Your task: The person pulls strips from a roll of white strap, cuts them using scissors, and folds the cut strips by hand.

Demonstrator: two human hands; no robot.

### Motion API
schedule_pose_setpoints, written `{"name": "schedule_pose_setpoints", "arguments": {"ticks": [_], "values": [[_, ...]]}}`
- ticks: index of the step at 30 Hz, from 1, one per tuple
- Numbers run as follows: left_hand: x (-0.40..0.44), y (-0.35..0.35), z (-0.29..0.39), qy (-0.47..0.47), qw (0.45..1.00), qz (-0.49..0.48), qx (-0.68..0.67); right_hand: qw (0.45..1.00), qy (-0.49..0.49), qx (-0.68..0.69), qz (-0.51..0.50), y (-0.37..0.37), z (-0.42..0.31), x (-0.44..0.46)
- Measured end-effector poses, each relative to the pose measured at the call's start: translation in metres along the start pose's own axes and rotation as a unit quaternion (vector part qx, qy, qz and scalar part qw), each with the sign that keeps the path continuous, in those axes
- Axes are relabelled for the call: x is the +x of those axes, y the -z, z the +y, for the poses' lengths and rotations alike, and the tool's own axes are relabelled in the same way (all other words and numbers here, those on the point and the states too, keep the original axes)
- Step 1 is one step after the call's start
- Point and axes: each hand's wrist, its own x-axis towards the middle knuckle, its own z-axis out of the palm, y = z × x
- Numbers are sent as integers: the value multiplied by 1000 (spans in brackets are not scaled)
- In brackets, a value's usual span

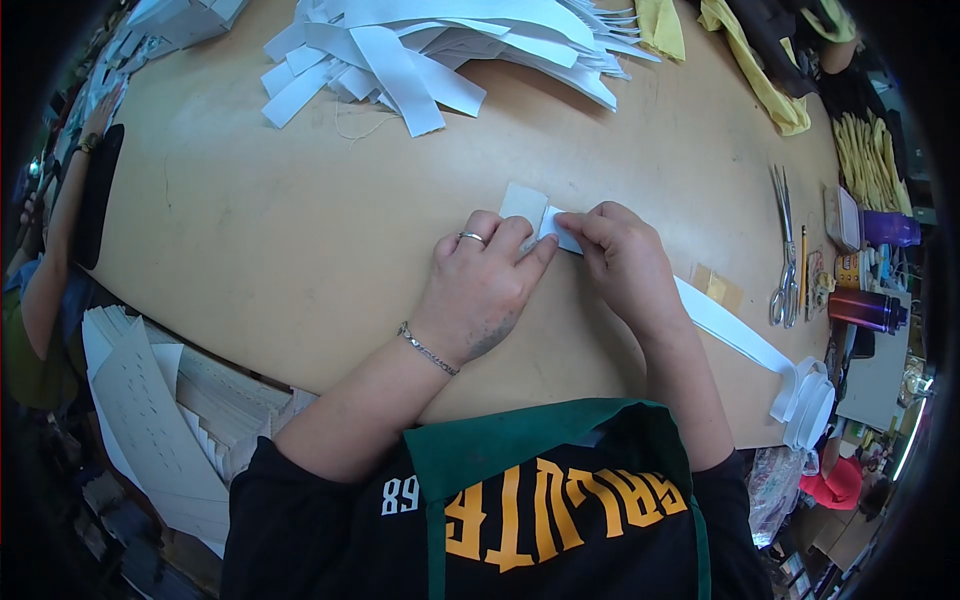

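A white fabric-like strip [725, 325] runs from a loose coil [812, 412] at the table's right edge, passes beneath my right forearm and ends between my hands. My right hand [628, 262] pinches that end, thumb and fingers together. A small pale rectangular card [524, 203] lies flat on the table against the strip's end. My left hand [475, 285], wearing a ring and a bracelet, presses down with curled fingers on the card, its thumb and index tips at the strip's edge.
A heap of cut white strips [420, 60] lies at the far side. Scissors [783, 245], a pencil [803, 270] and a purple bottle [865, 311] are on the right. Yellow cloth pieces [760, 75] lie far right. Paper sheets [160, 430] stand left. Another person's arm [65, 220] is at left.
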Motion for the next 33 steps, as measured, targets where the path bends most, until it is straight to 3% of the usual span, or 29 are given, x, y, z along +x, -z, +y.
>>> {"name": "schedule_pose_setpoints", "arguments": {"ticks": [19, 26, 33], "values": [[2, -4, -4, -21, 998, 50, -27, 998, 13, 0, 66, -9, 1, -6], [3, -2, 1, 33, 998, 39, -47, 995, 54, -32, 81, -13, 7, -8], [3, -2, 1, 35, 997, 31, -57, 998, 27, -16, 62, -10, 6, -8]]}}
